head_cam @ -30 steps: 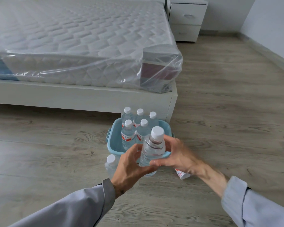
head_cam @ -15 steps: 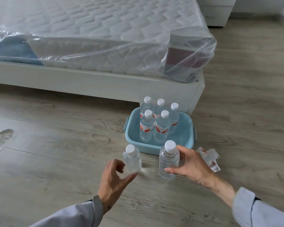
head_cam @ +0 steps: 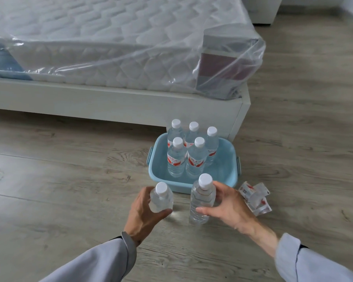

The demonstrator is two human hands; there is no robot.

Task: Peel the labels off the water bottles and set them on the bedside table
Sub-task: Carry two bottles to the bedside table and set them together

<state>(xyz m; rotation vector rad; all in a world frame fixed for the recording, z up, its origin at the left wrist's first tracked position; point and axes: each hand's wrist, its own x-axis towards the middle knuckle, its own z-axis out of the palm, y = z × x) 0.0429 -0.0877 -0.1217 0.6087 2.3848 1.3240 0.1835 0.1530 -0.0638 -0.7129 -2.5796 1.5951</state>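
- Here, in the head view, your left hand (head_cam: 145,210) wraps a clear, label-free plastic water bottle with a white screw cap (head_cam: 161,198), fingers curled round its left side and thumb pressed below its front: clamped on it.
- Your right hand (head_cam: 228,206) holds a second clear, stripped plastic bottle with a white cap (head_cam: 202,198), thumb across the front, fingers round the far side, closed on its body.
- Both bottles stand upright on the grey wood-grain floor (head_cam: 69,180), long axes vertical, side by side and slightly apart, each already inside its own hand; neither hand needs to reach.
- Just behind them sits a pale blue, rounded plastic tub (head_cam: 228,169) holding five upright bottles that keep their red-and-white labels (head_cam: 176,157).
- Crumpled red-and-white peeled labels (head_cam: 255,198) lie on the floor just right of your right hand.
- The white drawer-fronted bedside table (head_cam: 261,11) shows only partly at the top edge, well away beyond the corner of the film-wrapped quilted mattress (head_cam: 110,47) on its white bed frame (head_cam: 110,104).
- Judged from this, two bottles look ready to carry; the lift is straight up, then a long carry to the upper right past the bed corner.
- The thin ribbed walls will likely flex if squeezed, so grip firmly without crushing.
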